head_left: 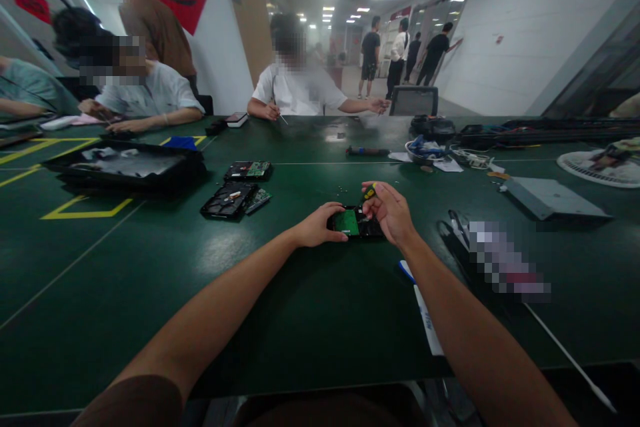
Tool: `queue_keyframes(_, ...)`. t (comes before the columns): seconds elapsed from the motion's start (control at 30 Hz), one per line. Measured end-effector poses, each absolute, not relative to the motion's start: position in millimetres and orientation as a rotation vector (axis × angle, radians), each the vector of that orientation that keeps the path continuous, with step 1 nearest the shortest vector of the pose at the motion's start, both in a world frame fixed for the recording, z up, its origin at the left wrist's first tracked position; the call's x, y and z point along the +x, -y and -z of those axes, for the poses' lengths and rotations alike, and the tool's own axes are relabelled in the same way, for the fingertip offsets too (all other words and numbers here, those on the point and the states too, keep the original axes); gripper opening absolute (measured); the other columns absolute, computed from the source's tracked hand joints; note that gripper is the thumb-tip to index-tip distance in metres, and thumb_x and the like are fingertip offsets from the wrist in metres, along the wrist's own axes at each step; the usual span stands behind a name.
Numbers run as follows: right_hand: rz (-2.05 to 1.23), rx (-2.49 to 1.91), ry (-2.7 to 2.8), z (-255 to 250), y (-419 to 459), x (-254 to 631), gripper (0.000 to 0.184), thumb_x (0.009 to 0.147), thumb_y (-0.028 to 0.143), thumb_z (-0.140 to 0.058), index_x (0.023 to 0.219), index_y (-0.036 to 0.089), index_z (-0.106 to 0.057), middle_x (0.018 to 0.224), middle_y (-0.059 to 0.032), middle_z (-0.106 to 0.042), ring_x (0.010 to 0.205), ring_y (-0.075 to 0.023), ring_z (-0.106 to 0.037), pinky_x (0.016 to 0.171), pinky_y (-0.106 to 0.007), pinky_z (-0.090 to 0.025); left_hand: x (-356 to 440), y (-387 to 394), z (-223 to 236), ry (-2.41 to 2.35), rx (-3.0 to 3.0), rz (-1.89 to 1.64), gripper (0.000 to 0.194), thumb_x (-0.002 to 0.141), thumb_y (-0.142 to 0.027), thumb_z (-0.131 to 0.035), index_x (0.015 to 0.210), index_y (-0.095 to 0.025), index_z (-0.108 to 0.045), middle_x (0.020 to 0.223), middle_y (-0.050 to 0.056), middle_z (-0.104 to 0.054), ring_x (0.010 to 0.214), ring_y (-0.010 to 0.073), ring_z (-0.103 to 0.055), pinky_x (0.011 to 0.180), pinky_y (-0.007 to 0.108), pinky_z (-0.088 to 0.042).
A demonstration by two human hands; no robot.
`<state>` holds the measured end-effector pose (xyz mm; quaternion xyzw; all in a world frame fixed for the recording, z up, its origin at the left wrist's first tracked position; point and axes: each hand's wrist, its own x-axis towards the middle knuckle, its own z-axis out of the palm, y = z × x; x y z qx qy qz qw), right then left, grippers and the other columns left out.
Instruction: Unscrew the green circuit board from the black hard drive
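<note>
A black hard drive (353, 222) with a green circuit board facing up lies on the table in front of me. My left hand (320, 225) grips its left end, thumb at the near edge and fingers at the far edge. Above its right end, my right hand (393, 213) is closed around a screwdriver (370, 192) with a yellow and black handle. The screwdriver's tip is hidden by my fingers. Several tiny screws (342, 189) lie just beyond the drive.
Left of my hands lie another drive (249, 170), a black casing (227, 201) and a loose circuit board (259, 200). A black tray (135, 170) stands farther left. To the right are a grey metal box (555, 198) and a blue-and-white strip (425, 317). People sit across the table.
</note>
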<state>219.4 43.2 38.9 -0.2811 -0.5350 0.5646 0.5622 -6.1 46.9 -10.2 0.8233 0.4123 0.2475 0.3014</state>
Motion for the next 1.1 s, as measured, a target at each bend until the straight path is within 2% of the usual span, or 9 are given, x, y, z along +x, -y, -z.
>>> queue_keyframes(0.17, -1.353, -0.65, 1.257, -37.6, -45.2, 221.7, 0.029, 0.092, 0.05, -0.06, 0.103, 0.024, -0.065, 0.112, -0.0039, -0.069, 0.063, -0.0111, -0.064, 0.049, -0.024, -0.046, -6.0, -45.5, 8.7, -1.108, 2.176, -0.65, 0.088, 0.07, -0.054, -0.082, 0.144, -0.021, -0.049, 0.156, 0.013, -0.04, 0.142, 0.0344, -0.042, 0.12, 0.049, -0.035)
queue_keyframes(0.3, -1.306, -0.712, 1.261, -37.4, -45.7, 221.9, 0.03, 0.087, 0.051, -0.068, 0.1, 0.026, -0.06, 0.106, -0.0015, -0.072, 0.061, -0.0102, -0.063, 0.047, -0.022, -0.044, -5.7, -44.7, 7.4, -1.114, 2.173, -0.649, 0.087, 0.07, -0.054, -0.082, 0.144, -0.022, -0.05, 0.156, 0.013, -0.041, 0.143, 0.0352, -0.042, 0.12, 0.051, -0.034)
queue_keyframes(0.47, -1.276, -0.728, 1.307, -37.5, -45.4, 220.9, 0.034, 0.088, 0.051, -0.066, 0.114, 0.029, -0.065, 0.102, -0.0002, -0.067, 0.059, -0.0081, -0.061, 0.046, -0.021, -0.042, -5.8, -45.7, 8.3, -1.093, 2.186, -0.663, 0.087, 0.07, -0.054, -0.082, 0.144, -0.021, -0.05, 0.156, 0.014, -0.041, 0.143, 0.0345, -0.041, 0.12, 0.05, -0.034)
queue_keyframes(0.7, -1.332, -0.706, 1.285, -37.8, -44.7, 219.5, 0.035, 0.091, 0.056, -0.062, 0.105, 0.025, -0.071, 0.097, -0.0019, -0.066, 0.06, -0.0097, -0.062, 0.049, -0.024, -0.047, -6.1, -46.6, 9.5, -1.108, 2.167, -0.65, 0.087, 0.07, -0.054, -0.082, 0.144, -0.023, -0.05, 0.156, 0.013, -0.041, 0.143, 0.0349, -0.042, 0.119, 0.051, -0.035)
queue_keyframes(0.9, -1.313, -0.734, 1.286, -36.0, -45.3, 219.9, 0.03, 0.088, 0.053, -0.067, 0.096, 0.024, -0.063, 0.104, -0.0024, -0.071, 0.06, -0.0096, -0.063, 0.045, -0.022, -0.043, -6.3, -46.2, 8.6, -1.113, 2.173, -0.651, 0.087, 0.07, -0.055, -0.081, 0.144, -0.022, -0.05, 0.156, 0.013, -0.041, 0.143, 0.0349, -0.042, 0.119, 0.05, -0.035)
queue_keyframes(1.0, -1.33, -0.721, 1.258, -35.4, -45.0, 219.6, 0.031, 0.087, 0.052, -0.069, 0.096, 0.025, -0.058, 0.104, -0.0023, -0.072, 0.06, -0.0107, -0.065, 0.046, -0.022, -0.045, -5.8, -46.1, 8.6, -1.114, 2.183, -0.65, 0.089, 0.07, -0.056, -0.081, 0.145, -0.021, -0.049, 0.155, 0.014, -0.042, 0.142, 0.0345, -0.042, 0.12, 0.049, -0.035)
queue_keyframes(1.1, -1.343, -0.691, 1.261, -35.7, -44.9, 219.4, 0.033, 0.089, 0.054, -0.065, 0.102, 0.025, -0.061, 0.101, -0.0028, -0.072, 0.064, -0.0122, -0.066, 0.051, -0.024, -0.05, -5.3, -46.0, 8.9, -1.107, 2.189, -0.653, 0.089, 0.07, -0.056, -0.081, 0.145, -0.019, -0.049, 0.155, 0.015, -0.042, 0.142, 0.034, -0.042, 0.12, 0.048, -0.034)
